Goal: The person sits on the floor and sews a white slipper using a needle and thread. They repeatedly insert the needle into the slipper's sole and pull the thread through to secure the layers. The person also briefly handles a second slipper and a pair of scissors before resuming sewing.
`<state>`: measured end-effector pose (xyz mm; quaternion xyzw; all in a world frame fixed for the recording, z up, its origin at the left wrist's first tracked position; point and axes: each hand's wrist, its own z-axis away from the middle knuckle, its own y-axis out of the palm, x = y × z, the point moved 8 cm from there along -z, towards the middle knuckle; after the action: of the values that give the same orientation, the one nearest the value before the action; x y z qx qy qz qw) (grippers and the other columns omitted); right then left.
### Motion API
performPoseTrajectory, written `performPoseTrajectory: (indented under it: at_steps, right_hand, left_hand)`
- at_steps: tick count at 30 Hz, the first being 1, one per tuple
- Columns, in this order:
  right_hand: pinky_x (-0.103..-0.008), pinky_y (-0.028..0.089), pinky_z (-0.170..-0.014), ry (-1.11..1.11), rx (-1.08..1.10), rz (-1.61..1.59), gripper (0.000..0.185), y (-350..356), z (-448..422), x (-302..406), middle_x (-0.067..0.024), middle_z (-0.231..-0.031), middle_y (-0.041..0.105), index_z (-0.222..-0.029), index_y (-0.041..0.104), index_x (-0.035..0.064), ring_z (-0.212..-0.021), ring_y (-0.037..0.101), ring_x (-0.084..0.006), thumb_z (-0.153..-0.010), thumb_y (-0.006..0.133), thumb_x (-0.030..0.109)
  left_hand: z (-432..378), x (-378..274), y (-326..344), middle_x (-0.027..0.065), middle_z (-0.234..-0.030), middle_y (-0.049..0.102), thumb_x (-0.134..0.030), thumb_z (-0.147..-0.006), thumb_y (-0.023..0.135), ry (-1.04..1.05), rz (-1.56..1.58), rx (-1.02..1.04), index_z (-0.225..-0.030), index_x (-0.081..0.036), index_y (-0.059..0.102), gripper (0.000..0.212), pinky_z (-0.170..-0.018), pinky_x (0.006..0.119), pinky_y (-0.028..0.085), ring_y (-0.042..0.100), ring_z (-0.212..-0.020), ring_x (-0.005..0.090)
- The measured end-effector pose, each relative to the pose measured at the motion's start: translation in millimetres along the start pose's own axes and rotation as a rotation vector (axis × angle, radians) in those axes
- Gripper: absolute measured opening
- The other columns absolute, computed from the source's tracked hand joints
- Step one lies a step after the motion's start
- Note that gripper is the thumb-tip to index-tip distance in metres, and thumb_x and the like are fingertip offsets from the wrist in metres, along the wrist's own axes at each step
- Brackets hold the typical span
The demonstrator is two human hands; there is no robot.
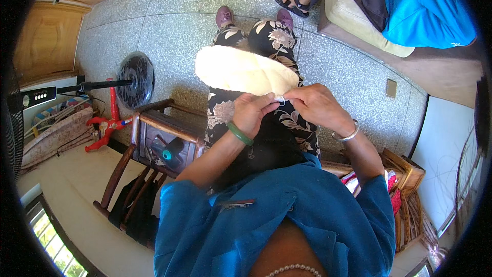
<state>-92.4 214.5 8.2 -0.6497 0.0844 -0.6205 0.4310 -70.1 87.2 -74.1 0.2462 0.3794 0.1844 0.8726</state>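
Observation:
A cream-coloured, padded fabric piece [242,70], long with rounded ends, lies across my lap over dark floral trousers [221,112]. Its far end is washed out by bright light. My left hand [250,112] pinches the near edge of the fabric between thumb and fingers. Close on the right, my right hand [318,104] has thumb and forefinger pressed together at that same edge. A small loop of white thread [282,102] shows between the two hands. Whether a needle sits in my right fingertips is too small to tell.
A wooden chair [169,123] with things on its seat stands at my left, near a pedestal fan [135,80] and a red toy figure [107,129]. A person in a blue top [426,11] sits on a sofa [357,23] at the upper right. Speckled tile floor [184,0] lies ahead.

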Motion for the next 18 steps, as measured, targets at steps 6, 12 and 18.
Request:
performPoseTrajectory:
  at_steps: [6,12,18]
  right_hand:
    - [-0.0380,0.048,-0.061,0.071,-0.042,0.053,0.012,13.1,-1.6,-7.7,-0.0170,-0.069,0.061,-0.082,0.065,0.0047,-0.063,0.061,-0.0314,-0.078,0.054,0.009]
    - [-0.0366,0.048,-0.060,0.059,-0.122,-0.013,0.013,13.9,-5.1,-5.8,-0.0160,-0.070,0.062,-0.085,0.065,0.0047,-0.061,0.061,-0.0296,-0.079,0.055,0.010]
    - [-0.0314,0.048,-0.059,0.140,-0.092,-0.135,0.017,12.3,2.6,-12.1,-0.0151,-0.073,0.064,-0.092,0.066,0.0046,-0.062,0.062,-0.0233,-0.079,0.056,0.007]
  left_hand:
    - [2.2,-6.6,-2.9,0.0099,-0.086,0.065,0.000,-0.080,0.061,0.137,-0.140,-0.098,-0.094,0.004,0.062,0.015,-0.066,0.024,0.049,0.061,-0.074,0.0128]
    - [4.2,-19.8,-3.9,0.0065,-0.082,0.066,0.004,-0.078,0.061,0.298,-0.265,-0.159,-0.090,0.003,0.064,0.013,-0.064,0.022,0.047,0.059,-0.069,0.0106]
    - [3.0,-18.1,-2.6,0.0064,-0.082,0.066,0.004,-0.079,0.060,0.290,-0.301,-0.141,-0.089,0.003,0.064,0.011,-0.065,0.023,0.047,0.059,-0.069,0.0104]
